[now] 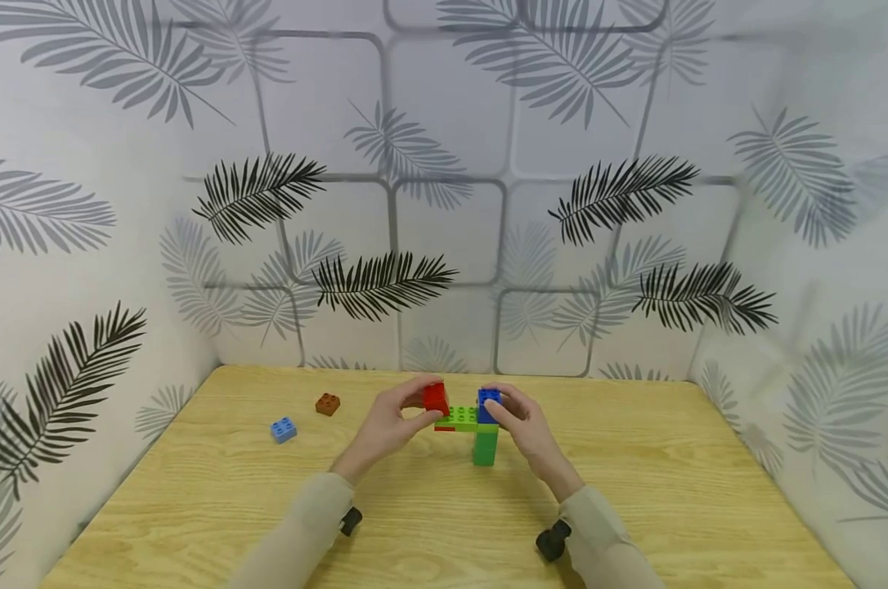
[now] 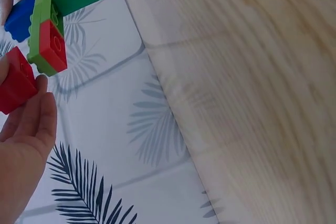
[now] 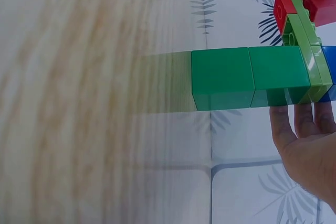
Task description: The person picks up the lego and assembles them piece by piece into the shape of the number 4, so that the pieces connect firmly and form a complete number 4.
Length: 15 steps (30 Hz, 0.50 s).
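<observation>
A toy-brick build stands on the table: two stacked dark green bricks (image 3: 223, 78), a long lime green brick (image 1: 462, 415) lying across their top and jutting left, and a blue brick (image 1: 489, 406) above them. Under the lime brick's left end hangs a small red brick (image 2: 53, 48). My left hand (image 1: 387, 423) pinches another red brick (image 1: 435, 398) between thumb and fingers. In the left wrist view this brick sits just off the lime brick's studded side, slightly tilted. My right hand (image 1: 530, 429) holds the blue brick, thumb in front and fingers behind.
On the left of the wooden table (image 1: 194, 499) lie a light blue brick (image 1: 283, 429) and, farther back, a brown brick (image 1: 328, 404). Leaf-patterned walls (image 1: 444, 327) close off the back and both sides.
</observation>
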{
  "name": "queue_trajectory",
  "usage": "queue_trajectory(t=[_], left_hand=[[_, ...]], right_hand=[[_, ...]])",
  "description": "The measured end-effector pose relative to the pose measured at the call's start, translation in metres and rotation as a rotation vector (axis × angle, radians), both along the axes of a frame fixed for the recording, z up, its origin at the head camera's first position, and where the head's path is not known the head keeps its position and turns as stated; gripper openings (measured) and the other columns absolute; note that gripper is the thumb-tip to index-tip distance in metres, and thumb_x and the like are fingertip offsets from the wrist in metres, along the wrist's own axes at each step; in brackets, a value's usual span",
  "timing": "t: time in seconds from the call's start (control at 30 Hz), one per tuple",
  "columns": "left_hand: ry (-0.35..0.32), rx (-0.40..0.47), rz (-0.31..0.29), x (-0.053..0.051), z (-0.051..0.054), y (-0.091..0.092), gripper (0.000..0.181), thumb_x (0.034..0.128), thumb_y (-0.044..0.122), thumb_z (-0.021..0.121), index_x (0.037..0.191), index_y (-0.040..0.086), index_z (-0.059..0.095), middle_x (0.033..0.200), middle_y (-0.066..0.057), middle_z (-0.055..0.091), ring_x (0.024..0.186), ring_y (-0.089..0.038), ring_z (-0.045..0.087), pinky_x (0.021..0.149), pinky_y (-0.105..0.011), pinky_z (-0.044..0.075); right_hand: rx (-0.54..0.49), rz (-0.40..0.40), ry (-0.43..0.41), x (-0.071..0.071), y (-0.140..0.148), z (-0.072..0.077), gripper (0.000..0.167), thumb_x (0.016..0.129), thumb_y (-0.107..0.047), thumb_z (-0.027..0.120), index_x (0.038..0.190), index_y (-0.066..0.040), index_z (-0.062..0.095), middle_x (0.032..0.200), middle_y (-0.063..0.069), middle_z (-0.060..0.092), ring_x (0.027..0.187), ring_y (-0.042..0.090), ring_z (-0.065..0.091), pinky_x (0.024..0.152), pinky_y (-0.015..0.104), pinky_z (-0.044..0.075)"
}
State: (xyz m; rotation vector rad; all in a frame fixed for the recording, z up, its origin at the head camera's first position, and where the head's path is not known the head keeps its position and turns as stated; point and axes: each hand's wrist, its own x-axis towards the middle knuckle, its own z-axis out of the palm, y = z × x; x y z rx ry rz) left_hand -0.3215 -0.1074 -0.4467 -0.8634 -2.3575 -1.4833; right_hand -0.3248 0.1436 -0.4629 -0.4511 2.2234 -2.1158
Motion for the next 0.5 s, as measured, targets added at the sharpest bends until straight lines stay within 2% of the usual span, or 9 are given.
queue_trajectory(t=[0.07, 0.17, 0.33, 0.37, 0.5], left_hand=[[0.007, -0.033, -0.007, 0.0004, -0.0009, 0.0029, 0.048, 0.0904, 0.016, 0.071, 0.136, 0.02, 0.058, 0.123, -0.006, 0.067, 0.105, -0.024, 0.066, 0.093, -0.054, 0.051], [0.013, -0.085, -0.009, -0.001, -0.0029, 0.0059, 0.049, 0.0914, 0.016, 0.07, 0.138, 0.023, 0.057, 0.13, -0.003, 0.064, 0.109, -0.022, 0.063, 0.094, -0.051, 0.051], [0.027, -0.119, -0.029, -0.0032, -0.0048, 0.0077, 0.051, 0.0936, 0.014, 0.067, 0.141, 0.026, 0.054, 0.131, -0.001, 0.063, 0.111, -0.018, 0.063, 0.091, -0.039, 0.054], [0.014, -0.115, -0.035, 0.0003, -0.0014, 0.0089, 0.051, 0.094, 0.012, 0.066, 0.142, 0.024, 0.054, 0.132, -0.003, 0.062, 0.112, -0.02, 0.062, 0.091, -0.04, 0.055], [-0.027, -0.114, -0.067, 0.0008, -0.0018, 0.0096, 0.057, 0.0929, 0.011, 0.067, 0.145, 0.024, 0.05, 0.136, -0.005, 0.059, 0.114, -0.023, 0.064, 0.088, -0.034, 0.056]], right_hand=[[-0.004, -0.001, -0.009, 0.0005, -0.0001, -0.0002, 0.041, 0.099, -0.031, 0.06, 0.136, -0.014, 0.056, 0.129, 0.018, 0.06, 0.114, 0.029, 0.059, 0.104, 0.046, 0.046], [-0.01, -0.002, -0.018, 0.0009, -0.0004, -0.0009, 0.04, 0.098, -0.03, 0.06, 0.135, -0.014, 0.056, 0.129, 0.017, 0.06, 0.117, 0.034, 0.057, 0.104, 0.047, 0.045], [0.001, 0.002, -0.002, 0.0005, -0.0005, -0.0003, 0.041, 0.099, -0.031, 0.06, 0.136, -0.014, 0.056, 0.128, 0.018, 0.06, 0.117, 0.037, 0.057, 0.105, 0.046, 0.045], [0.001, 0.005, -0.001, 0.0003, -0.0004, 0.0, 0.041, 0.099, -0.031, 0.06, 0.136, -0.013, 0.056, 0.128, 0.019, 0.06, 0.117, 0.037, 0.057, 0.106, 0.046, 0.044], [0.013, 0.011, 0.009, -0.0002, 0.0, 0.0016, 0.042, 0.099, -0.031, 0.059, 0.137, -0.012, 0.055, 0.128, 0.021, 0.06, 0.11, 0.028, 0.061, 0.105, 0.045, 0.045]])
